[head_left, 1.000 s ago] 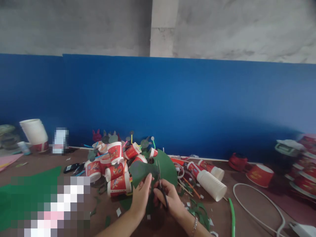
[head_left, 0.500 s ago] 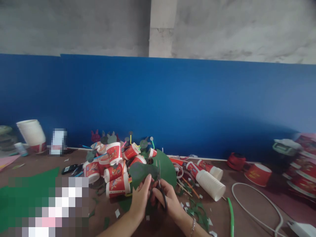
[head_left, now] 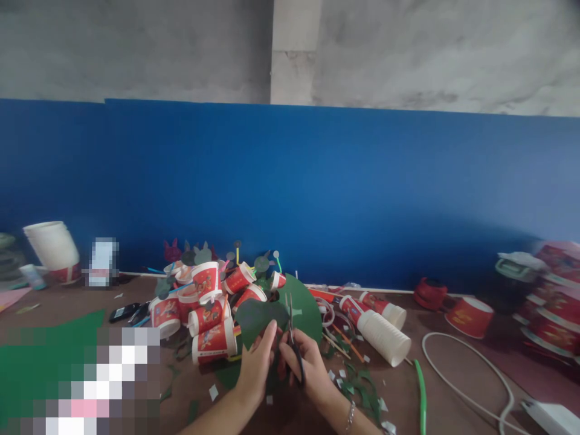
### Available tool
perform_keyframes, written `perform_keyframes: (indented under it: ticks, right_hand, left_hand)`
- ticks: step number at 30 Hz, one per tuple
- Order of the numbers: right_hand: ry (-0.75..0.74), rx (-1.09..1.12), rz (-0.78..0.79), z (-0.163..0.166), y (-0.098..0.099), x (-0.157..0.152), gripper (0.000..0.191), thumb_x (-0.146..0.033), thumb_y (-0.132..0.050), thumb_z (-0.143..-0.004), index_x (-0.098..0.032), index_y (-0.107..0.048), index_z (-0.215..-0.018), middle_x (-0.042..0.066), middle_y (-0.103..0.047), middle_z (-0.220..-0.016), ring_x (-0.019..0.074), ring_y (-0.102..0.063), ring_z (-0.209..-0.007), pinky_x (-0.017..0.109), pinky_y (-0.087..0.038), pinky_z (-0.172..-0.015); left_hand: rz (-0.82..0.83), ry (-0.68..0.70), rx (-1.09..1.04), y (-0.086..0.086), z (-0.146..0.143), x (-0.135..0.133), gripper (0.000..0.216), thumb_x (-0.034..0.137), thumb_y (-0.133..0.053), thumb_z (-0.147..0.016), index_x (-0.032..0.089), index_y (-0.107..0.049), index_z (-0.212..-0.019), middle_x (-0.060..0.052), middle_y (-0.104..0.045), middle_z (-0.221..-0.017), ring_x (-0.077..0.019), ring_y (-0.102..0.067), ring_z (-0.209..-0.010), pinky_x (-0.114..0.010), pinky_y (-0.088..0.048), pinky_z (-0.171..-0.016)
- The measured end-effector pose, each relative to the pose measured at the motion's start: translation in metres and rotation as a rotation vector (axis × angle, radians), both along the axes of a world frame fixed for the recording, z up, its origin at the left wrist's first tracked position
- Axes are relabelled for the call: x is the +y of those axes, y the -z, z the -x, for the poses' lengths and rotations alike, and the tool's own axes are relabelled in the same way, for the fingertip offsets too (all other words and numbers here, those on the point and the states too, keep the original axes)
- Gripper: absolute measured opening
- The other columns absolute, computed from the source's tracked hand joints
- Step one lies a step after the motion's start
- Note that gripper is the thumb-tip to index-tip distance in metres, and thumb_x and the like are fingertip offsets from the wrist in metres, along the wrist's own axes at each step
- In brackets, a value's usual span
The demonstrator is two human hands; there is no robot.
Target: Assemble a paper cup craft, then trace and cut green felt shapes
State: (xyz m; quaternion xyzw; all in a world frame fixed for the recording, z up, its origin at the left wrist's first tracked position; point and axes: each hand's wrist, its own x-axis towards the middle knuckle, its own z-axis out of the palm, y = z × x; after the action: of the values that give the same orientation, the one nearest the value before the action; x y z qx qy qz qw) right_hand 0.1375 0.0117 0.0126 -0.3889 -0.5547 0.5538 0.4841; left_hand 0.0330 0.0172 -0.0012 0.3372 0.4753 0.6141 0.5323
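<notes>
My left hand [head_left: 257, 362] pinches a dark green paper cutout [head_left: 260, 317] by its lower edge, thumb on top. Its upper outline is rounded. In my right hand [head_left: 310, 362] is a pair of black-handled scissors [head_left: 292, 344], blades pointing up and slightly apart beside the cutout's right edge. Behind both lies a larger round green sheet [head_left: 310, 305] with a pale mark on it. Just left of the cutout is a heap of red-and-white paper cups [head_left: 212, 341], several with straws and paper animal heads attached. My fingertips below the cutout are partly hidden.
Green paper scraps [head_left: 365, 386] and small white bits litter the brown table. Stacked white cups [head_left: 385, 338], a green tube [head_left: 421, 396] and a white cable [head_left: 471, 335] lie to the right. A green sheet [head_left: 49, 362] is at left, partly pixelated. A blue panel [head_left: 290, 193] stands behind.
The scissor blades have opened slightly wider. Both hands keep nearly the same place and hold, while the whole view has shifted a little.
</notes>
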Motion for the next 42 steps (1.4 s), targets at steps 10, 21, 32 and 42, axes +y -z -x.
perform_keyframes:
  ticks: [10,21,32,42]
  right_hand:
    - [-0.044,0.028,-0.061,-0.003,0.0,0.0,0.034,-0.047,-0.066,-0.073,-0.016,-0.051,-0.072,-0.004,-0.052,-0.053,0.0071,-0.046,-0.045,0.015,-0.033,-0.04]
    - [0.02,0.003,-0.079,0.0,0.002,0.0,0.035,-0.047,-0.064,-0.075,-0.017,-0.048,-0.065,-0.007,-0.046,-0.043,0.0052,-0.039,-0.037,0.016,-0.031,-0.038]
    - [0.197,-0.013,-0.033,-0.007,0.008,0.009,0.036,-0.052,-0.057,-0.077,-0.018,-0.049,-0.071,-0.006,-0.05,-0.042,0.0076,-0.044,-0.035,0.015,-0.031,-0.032]
    - [0.288,0.066,0.033,-0.022,0.003,0.021,0.038,-0.052,-0.063,-0.07,-0.019,-0.045,-0.066,-0.007,-0.047,-0.038,0.0067,-0.039,-0.032,0.015,-0.023,-0.031]
  left_hand:
    - [-0.015,0.013,-0.075,-0.003,-0.002,0.0,0.039,0.055,-0.066,-0.065,0.017,-0.058,-0.06,0.007,-0.041,-0.036,-0.0112,-0.043,-0.033,-0.024,-0.037,-0.036]
    - [0.024,0.048,-0.187,-0.009,-0.004,0.0,0.039,0.052,-0.07,-0.062,0.014,-0.06,-0.063,0.008,-0.039,-0.041,-0.0067,-0.037,-0.036,-0.02,-0.032,-0.036]
    - [-0.016,-0.026,-0.049,-0.013,0.0,0.0,0.034,0.046,-0.073,-0.062,0.014,-0.062,-0.063,0.004,-0.052,-0.05,-0.0088,-0.045,-0.046,-0.02,-0.036,-0.044]
    - [-0.133,0.08,-0.036,-0.016,0.006,0.006,0.034,0.048,-0.065,-0.069,0.017,-0.054,-0.076,0.009,-0.044,-0.049,-0.0047,-0.036,-0.039,-0.015,-0.025,-0.035]
